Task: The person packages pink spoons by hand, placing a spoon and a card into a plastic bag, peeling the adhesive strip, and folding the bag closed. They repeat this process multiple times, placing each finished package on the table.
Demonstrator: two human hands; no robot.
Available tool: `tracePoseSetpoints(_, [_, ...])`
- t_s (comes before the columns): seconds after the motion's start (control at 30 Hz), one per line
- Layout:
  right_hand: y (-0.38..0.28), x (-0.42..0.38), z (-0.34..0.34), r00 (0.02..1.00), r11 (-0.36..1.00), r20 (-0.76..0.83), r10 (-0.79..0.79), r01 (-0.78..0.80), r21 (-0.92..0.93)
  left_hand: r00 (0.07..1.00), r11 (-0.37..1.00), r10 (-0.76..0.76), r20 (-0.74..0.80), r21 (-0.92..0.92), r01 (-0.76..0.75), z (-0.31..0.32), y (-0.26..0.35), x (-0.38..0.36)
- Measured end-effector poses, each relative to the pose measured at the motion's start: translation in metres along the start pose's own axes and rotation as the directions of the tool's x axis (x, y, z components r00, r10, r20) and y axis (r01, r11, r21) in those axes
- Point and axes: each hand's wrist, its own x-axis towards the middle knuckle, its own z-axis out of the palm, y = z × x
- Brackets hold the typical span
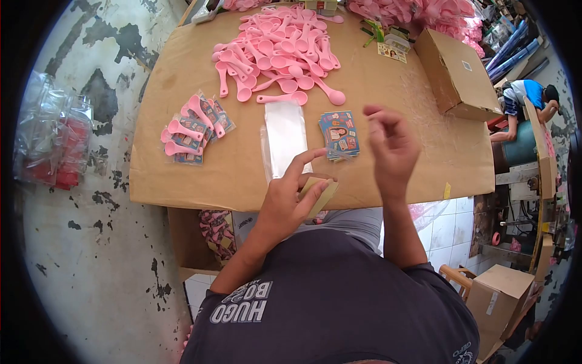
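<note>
My left hand is closed around a small cream-coloured card stack near the table's front edge; its printed side, if any, is hidden. My right hand is raised to the right with bent fingers, smeared by motion, and whether anything is in it does not show. Between the hands lies a pile of blue printed cards. Clear plastic bags lie flat just beyond my left hand. Farther back is a large heap of pink measuring spoons.
Bagged spoons with cards are piled at the left of the table. A cardboard box stands at the right, near a green tool. Plastic packs lie at far left. Another person sits at far right.
</note>
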Motion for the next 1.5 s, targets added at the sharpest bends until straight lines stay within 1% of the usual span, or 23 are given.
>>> tracePoseSetpoints(0.03, [-0.002, 0.004, -0.006, 1.000, 1.000, -0.004, 0.000, 0.000, 0.002, 0.999, 0.997, -0.034, -0.006, -0.075, 0.033, 0.001, -0.002, 0.000])
tracePoseSetpoints(0.1, [-0.008, 0.010, -0.016, 0.998, 0.998, -0.060, -0.015, 0.019, 0.059, 0.999, 0.993, -0.022, -0.028, -0.117, 0.019, 0.001, -0.007, 0.000])
tracePoseSetpoints(0.17, [-0.013, 0.004, -0.016, 0.997, 0.997, -0.021, -0.074, 0.074, -0.011, 0.999, 0.986, -0.006, -0.054, -0.165, -0.003, 0.002, -0.006, 0.000])
tracePoseSetpoints(0.2, [-0.019, 0.001, -0.013, 0.968, 0.949, 0.143, -0.207, 0.235, -0.212, 0.997, 0.986, -0.027, -0.074, -0.164, 0.015, 0.002, -0.001, 0.000])
tracePoseSetpoints(0.23, [-0.024, -0.003, -0.009, 0.899, 0.834, 0.326, -0.292, 0.406, -0.373, 0.994, 0.986, -0.050, -0.095, -0.164, 0.034, 0.002, 0.002, -0.001])
tracePoseSetpoints(0.27, [-0.024, -0.008, -0.003, 0.899, 0.833, 0.327, -0.291, 0.406, -0.376, 0.994, 0.985, -0.050, -0.093, -0.167, 0.034, 0.002, 0.005, -0.001])
tracePoseSetpoints(0.33, [-0.021, -0.016, 0.009, 0.856, 0.739, 0.369, -0.363, 0.506, -0.445, 0.996, 0.996, -0.037, -0.080, -0.084, 0.030, 0.000, 0.007, -0.001])
tracePoseSetpoints(0.53, [-0.011, -0.017, 0.019, 0.812, 0.642, 0.389, -0.434, 0.582, -0.499, 0.992, 0.995, 0.086, -0.093, -0.043, -0.090, 0.003, -0.007, -0.001])
tracePoseSetpoints(0.77, [-0.014, -0.018, 0.025, 0.823, 0.658, 0.393, -0.410, 0.565, -0.498, 0.989, 0.993, 0.111, -0.100, -0.017, -0.113, -0.001, -0.006, -0.002])
tracePoseSetpoints(0.83, [-0.013, -0.017, 0.024, 0.838, 0.706, 0.377, -0.396, 0.540, -0.458, 0.997, 0.997, 0.072, -0.038, 0.034, -0.071, -0.005, 0.000, -0.003])
tracePoseSetpoints(0.97, [-0.007, -0.013, 0.019, 0.871, 0.758, 0.322, -0.371, 0.484, -0.437, 0.998, 0.998, 0.057, -0.014, 0.030, -0.057, -0.005, 0.001, -0.002])
tracePoseSetpoints(1.07, [-0.008, -0.001, 0.005, 0.925, 0.817, 0.211, -0.315, 0.377, -0.436, 0.998, 0.998, 0.055, -0.027, -0.009, -0.056, -0.003, -0.007, -0.001])
tracePoseSetpoints(1.1, [-0.005, 0.004, 0.001, 0.926, 0.818, 0.210, -0.314, 0.376, -0.435, 0.998, 0.993, 0.026, -0.063, -0.115, -0.034, -0.002, -0.007, 0.000])
tracePoseSetpoints(1.13, [-0.002, 0.007, -0.003, 0.966, 0.934, 0.044, -0.254, 0.257, -0.247, 0.995, 0.975, -0.007, -0.094, -0.221, -0.014, -0.002, -0.008, 0.000])
tracePoseSetpoints(1.17, [0.000, 0.011, -0.008, 0.982, 0.988, -0.105, -0.156, 0.154, -0.027, 0.996, 0.975, -0.007, -0.093, -0.220, -0.014, -0.002, -0.007, 0.001])
tracePoseSetpoints(1.2, [-0.003, 0.015, -0.013, 0.982, 0.988, -0.107, -0.156, 0.155, -0.025, 0.993, 0.947, -0.026, -0.116, -0.322, -0.013, -0.003, -0.007, 0.001])
tracePoseSetpoints(1.23, [-0.010, 0.019, -0.018, 0.980, 0.984, -0.172, -0.099, 0.122, 0.127, 0.989, 0.907, -0.052, -0.137, -0.422, -0.011, -0.003, -0.007, 0.001])
tracePoseSetpoints(1.27, [-0.014, 0.022, -0.023, 0.973, 0.955, -0.226, -0.035, 0.099, 0.279, 0.989, 0.907, -0.051, -0.137, -0.420, -0.012, -0.004, -0.009, 0.002])
tracePoseSetpoints(1.3, [-0.012, 0.022, -0.030, 0.974, 0.955, -0.226, -0.035, 0.099, 0.281, 0.989, 0.880, -0.059, -0.135, -0.474, -0.012, -0.004, -0.011, 0.003])
tracePoseSetpoints(1.37, [-0.006, 0.011, -0.040, 0.997, 0.925, -0.071, 0.020, 0.009, 0.380, 0.989, 0.852, -0.068, -0.133, -0.523, -0.012, -0.005, -0.011, 0.005])
tracePoseSetpoints(1.4, [-0.004, 0.004, -0.041, 0.997, 0.925, -0.072, 0.023, 0.006, 0.381, 0.987, 0.835, -0.070, -0.143, -0.549, -0.021, -0.004, -0.009, 0.005])
tracePoseSetpoints(1.47, [-0.006, -0.008, -0.042, 0.956, 0.908, 0.266, 0.124, -0.217, 0.357, 0.985, 0.818, -0.071, -0.155, -0.574, -0.031, -0.002, -0.008, 0.007])
tracePoseSetpoints(1.5, [-0.009, -0.018, -0.037, 0.936, 0.939, 0.301, 0.184, -0.258, 0.228, 0.981, 0.840, -0.029, -0.194, -0.536, -0.081, -0.001, -0.009, 0.008])
